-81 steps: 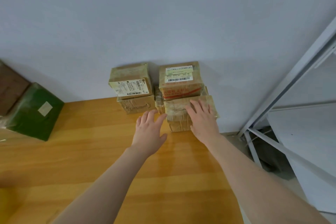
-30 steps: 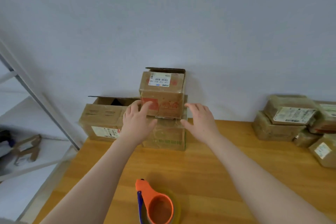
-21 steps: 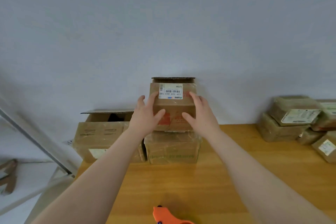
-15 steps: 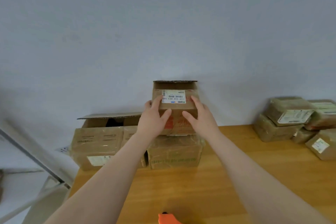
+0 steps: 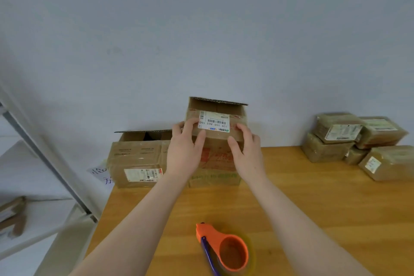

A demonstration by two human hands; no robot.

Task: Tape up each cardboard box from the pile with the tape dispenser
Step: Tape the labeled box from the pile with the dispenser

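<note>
table [image 5: 313, 208]: pile beyond both hands | cardboard box [image 5: 217, 143]: flap up, clasped between left hand [image 5: 182, 152] and right hand [image 5: 246, 152], fingers curled round its sides | tape dispenser [image 5: 224, 244]: nearer than wrists, untouched | step: fetching box; next: set down, close flap

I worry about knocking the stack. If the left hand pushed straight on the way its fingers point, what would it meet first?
The labelled box it holds: the left hand grips its left side. Behind the box, likely the wall, though depth is unclear.
</note>
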